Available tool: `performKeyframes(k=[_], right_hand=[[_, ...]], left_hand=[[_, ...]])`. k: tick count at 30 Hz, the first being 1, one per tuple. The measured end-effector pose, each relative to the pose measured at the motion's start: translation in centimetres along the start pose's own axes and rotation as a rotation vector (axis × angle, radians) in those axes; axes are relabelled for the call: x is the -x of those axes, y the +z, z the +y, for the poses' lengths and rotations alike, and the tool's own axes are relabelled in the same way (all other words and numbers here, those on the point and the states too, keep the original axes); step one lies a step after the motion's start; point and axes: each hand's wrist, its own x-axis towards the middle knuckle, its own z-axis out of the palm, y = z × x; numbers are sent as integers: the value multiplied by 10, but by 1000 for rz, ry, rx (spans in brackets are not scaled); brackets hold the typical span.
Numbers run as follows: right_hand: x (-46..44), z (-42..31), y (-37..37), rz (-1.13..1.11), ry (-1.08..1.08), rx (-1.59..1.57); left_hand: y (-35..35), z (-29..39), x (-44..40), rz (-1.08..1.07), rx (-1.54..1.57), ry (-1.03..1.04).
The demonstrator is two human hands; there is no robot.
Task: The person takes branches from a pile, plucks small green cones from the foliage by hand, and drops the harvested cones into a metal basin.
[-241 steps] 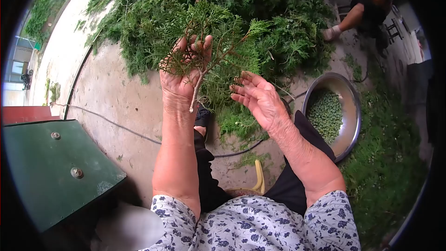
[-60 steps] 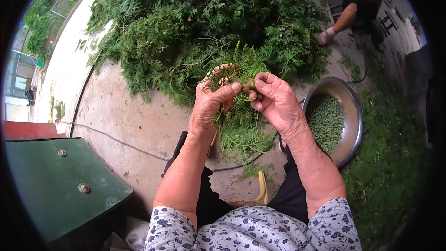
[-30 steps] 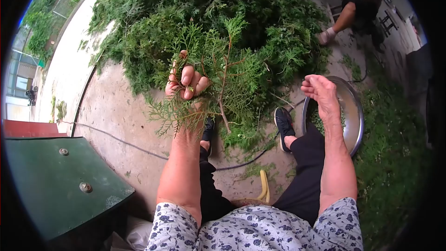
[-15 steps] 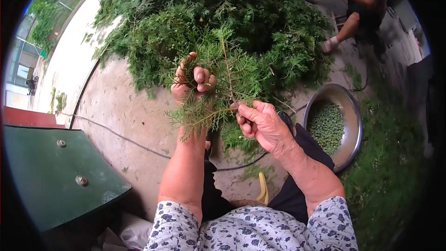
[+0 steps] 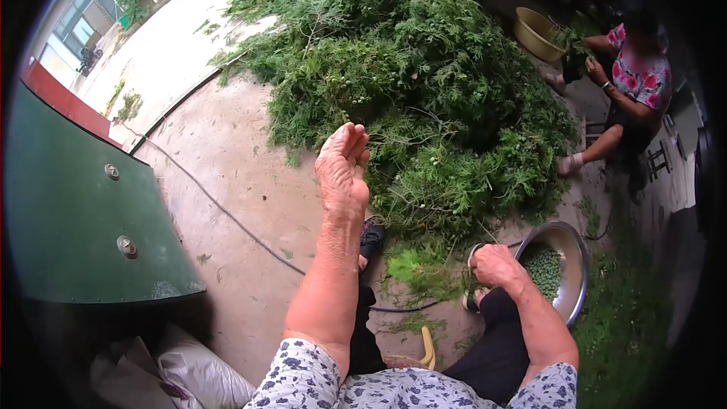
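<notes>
My left hand point(image 5: 344, 167) is raised in front of the pile of cypress branches point(image 5: 454, 60). Its fingers are stretched out and nothing shows in them. Low on the right, beside the metal bowl point(image 5: 579, 273), is my right hand point(image 5: 496, 265), its fingers curled and partly hidden. A smeared green cypress branch point(image 5: 416, 266) spreads to its left, over loose sprigs on the floor, and appears to be in its grip. Small green cones point(image 5: 544, 271) lie in the bowl.
Another person point(image 5: 640, 83) sits at the right, handling greenery near a yellow basin point(image 5: 536, 34). A green metal door panel point(image 5: 91, 220) stands at the left, with white sacks point(image 5: 201, 367) below. A dark cable point(image 5: 235, 214) crosses the concrete floor.
My right hand has gone down and right with the branch, away from my left hand. My left hand has let go of the foliage and straightened its fingers. The view has tilted up.
</notes>
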Motion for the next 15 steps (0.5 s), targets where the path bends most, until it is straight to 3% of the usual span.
performKeyframes(k=[2,4,6,7,8,9,10,11,12,13,15], right_hand=[[-8,-10,20,-283,-26,77],[-30,-8,41,-427,-92,-10],[-56,-19,-5,-353,-97,-114],[-68,-28,-51,-192,-77,-277],[-75,-50,-105,-19,241,-869],[-92,-54,-138,352,66,-1252],[-110,-56,-171,541,-238,-1559],[-119,-66,-201,713,-412,-1546],[-112,-79,-226,697,-492,-1540],[-114,-88,-235,805,-505,-1444],[-117,-96,-226,786,-483,-1434]], left_hand=[[-2,8,1,10,24,-14],[-5,16,0,22,51,2],[-9,24,-1,36,67,16],[-10,28,-2,57,87,49],[-12,30,-2,80,105,78],[-16,33,-4,75,117,103],[-17,34,-4,79,117,106],[-18,36,-4,118,135,116],[-17,38,-5,156,152,126],[-17,39,-5,175,149,127],[-16,40,-5,165,176,130]])
